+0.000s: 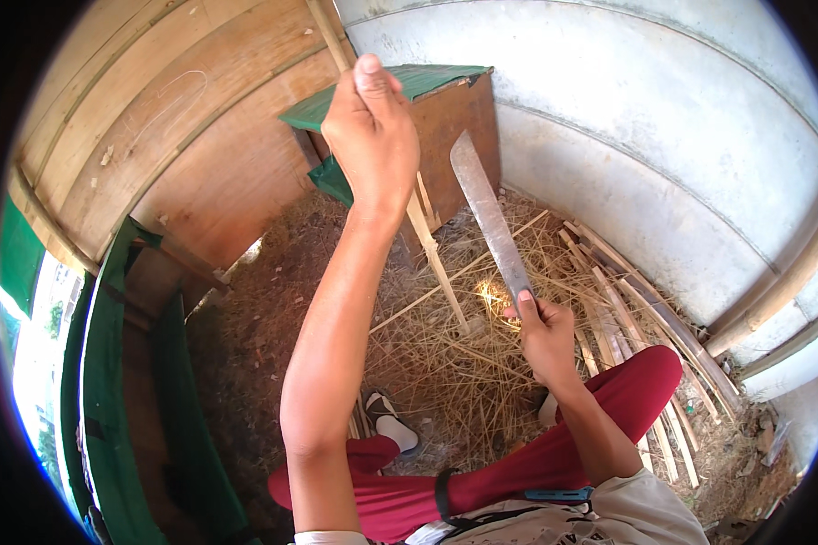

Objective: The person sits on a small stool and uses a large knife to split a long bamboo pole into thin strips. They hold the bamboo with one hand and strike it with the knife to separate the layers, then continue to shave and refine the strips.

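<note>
My left hand point(373, 136) is raised with its fingers closed round a long, thin wooden stick point(436, 259). The stick slants from above the fist down to a rough, split lower end over the straw. On the right, my right hand point(547, 341) grips a machete point(489, 209) at its handle, which the fingers mostly cover. The worn grey blade points up and away from me, to the right of the stick and apart from it.
Strips of split wood point(623, 318) lie along the right wall. Straw and shavings point(436, 381) cover the ground by my legs. A wooden box with a green top point(436, 80) stands ahead, between a plywood wall point(218, 118) and a pale sheet wall point(627, 100). Green-covered boards point(118, 409) are on the left.
</note>
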A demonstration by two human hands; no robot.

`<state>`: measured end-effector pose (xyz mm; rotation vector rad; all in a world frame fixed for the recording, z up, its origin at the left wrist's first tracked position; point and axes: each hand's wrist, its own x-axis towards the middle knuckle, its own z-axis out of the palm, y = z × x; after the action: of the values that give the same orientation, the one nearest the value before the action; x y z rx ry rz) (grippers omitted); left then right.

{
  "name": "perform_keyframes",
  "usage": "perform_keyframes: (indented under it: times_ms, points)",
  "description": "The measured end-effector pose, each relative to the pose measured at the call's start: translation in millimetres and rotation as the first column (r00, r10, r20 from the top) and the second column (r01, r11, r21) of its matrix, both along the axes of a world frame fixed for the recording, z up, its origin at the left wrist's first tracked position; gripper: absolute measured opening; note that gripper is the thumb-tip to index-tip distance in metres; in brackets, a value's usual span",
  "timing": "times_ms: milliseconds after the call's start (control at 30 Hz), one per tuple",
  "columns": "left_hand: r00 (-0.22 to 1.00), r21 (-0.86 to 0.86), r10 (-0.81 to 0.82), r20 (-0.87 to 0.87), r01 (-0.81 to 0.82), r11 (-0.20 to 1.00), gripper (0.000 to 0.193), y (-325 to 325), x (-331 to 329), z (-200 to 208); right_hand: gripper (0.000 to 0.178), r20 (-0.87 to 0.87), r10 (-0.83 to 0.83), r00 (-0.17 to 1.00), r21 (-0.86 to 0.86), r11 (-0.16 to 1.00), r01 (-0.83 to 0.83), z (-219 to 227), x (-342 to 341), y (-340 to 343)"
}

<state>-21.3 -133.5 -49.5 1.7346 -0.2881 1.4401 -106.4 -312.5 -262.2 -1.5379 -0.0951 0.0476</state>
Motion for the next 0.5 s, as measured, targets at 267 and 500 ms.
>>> perform_keyframes:
  times_ms: [267, 500]
  points:
    - [0.834, -0.448, -0.528, -0.163, 0.414, 0.792, 0.046, 9.3, -6.8, 11.3, 0.040, 0.073, 0.093, 0.993, -0.133, 0.988, -0.082, 28.8, -8.0, 18.5]
    - [0.975, -0.390, -0.206, -0.083, 0.158, 0.907, 0.051, -11.9, -13.7, 5.2, 0.040, 0.307, 0.089, 0.948, -0.212, 0.977, -0.023, 64.4, -8.5, 45.0]
